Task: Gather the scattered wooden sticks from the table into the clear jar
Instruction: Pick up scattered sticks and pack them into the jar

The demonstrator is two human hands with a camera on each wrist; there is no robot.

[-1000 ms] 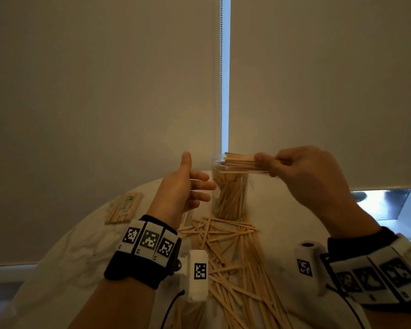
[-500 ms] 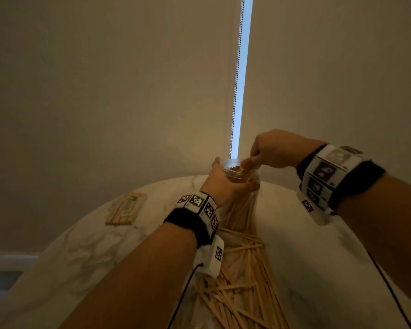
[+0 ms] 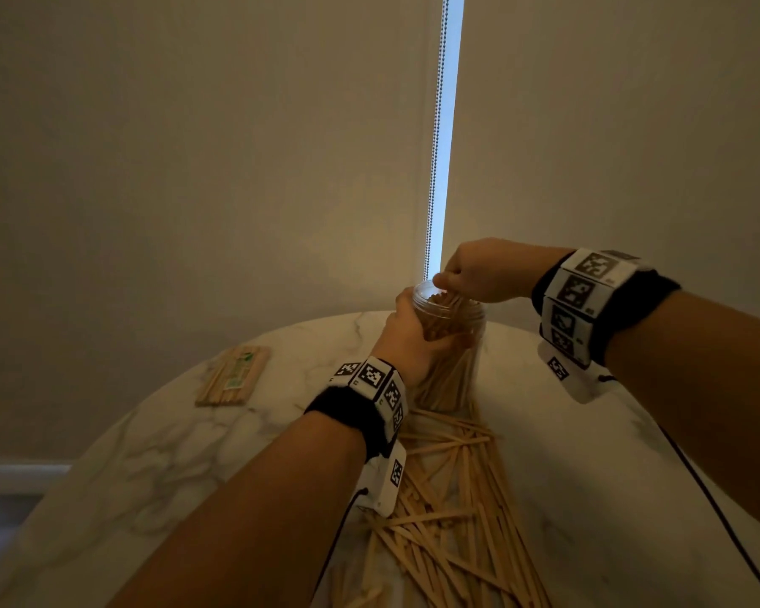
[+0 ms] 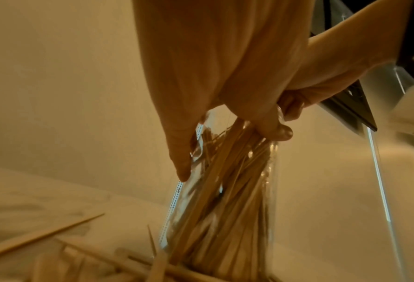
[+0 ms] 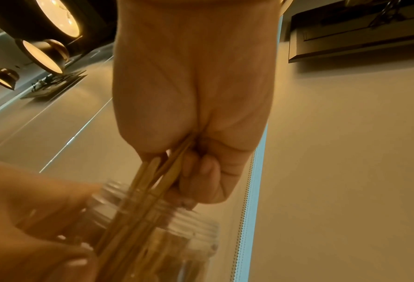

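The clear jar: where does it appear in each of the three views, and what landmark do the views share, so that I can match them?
Head view: the clear jar stands centre, on the table.
Left wrist view: the jar fills the lower centre, below the left hand.
Right wrist view: its threaded mouth sits bottom centre, under the right hand.
Shared landmark: the bright window strip with its bead chain, behind the jar.

left hand (image 3: 406, 340) hides jar (image 3: 466, 344) side, pile (image 3: 453, 511) cropped
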